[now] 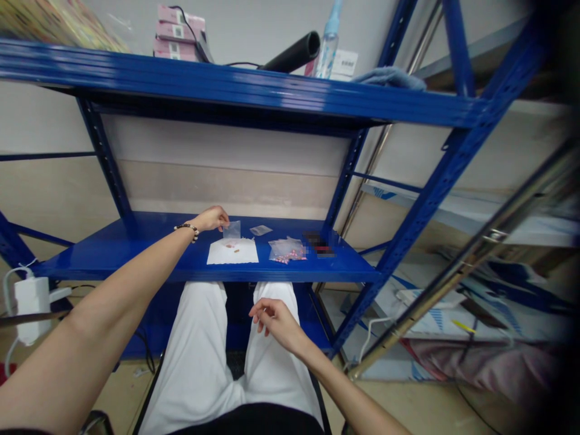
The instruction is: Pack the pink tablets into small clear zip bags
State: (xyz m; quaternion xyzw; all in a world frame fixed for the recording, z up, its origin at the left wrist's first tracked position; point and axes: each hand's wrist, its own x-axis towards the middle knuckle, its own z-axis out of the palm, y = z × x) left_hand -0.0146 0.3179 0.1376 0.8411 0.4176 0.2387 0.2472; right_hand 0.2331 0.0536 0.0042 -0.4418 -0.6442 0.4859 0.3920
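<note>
Pinching a clear bag (232, 229) — left hand (212, 218), right hand (275, 321) loosely uncurled, box labels (177, 31) unreadable

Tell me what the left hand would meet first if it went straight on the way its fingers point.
Straight ahead of the left hand, the clear bag it touches comes first. Past it, the flat bag on the blue shelf looks roughly in line, though depth is unclear.

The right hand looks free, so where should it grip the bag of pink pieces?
Probably pinch the bag by its clear far-left film, from above and the left: the pink pieces bunch toward its near edge, and a dark item lies to its right.
</note>
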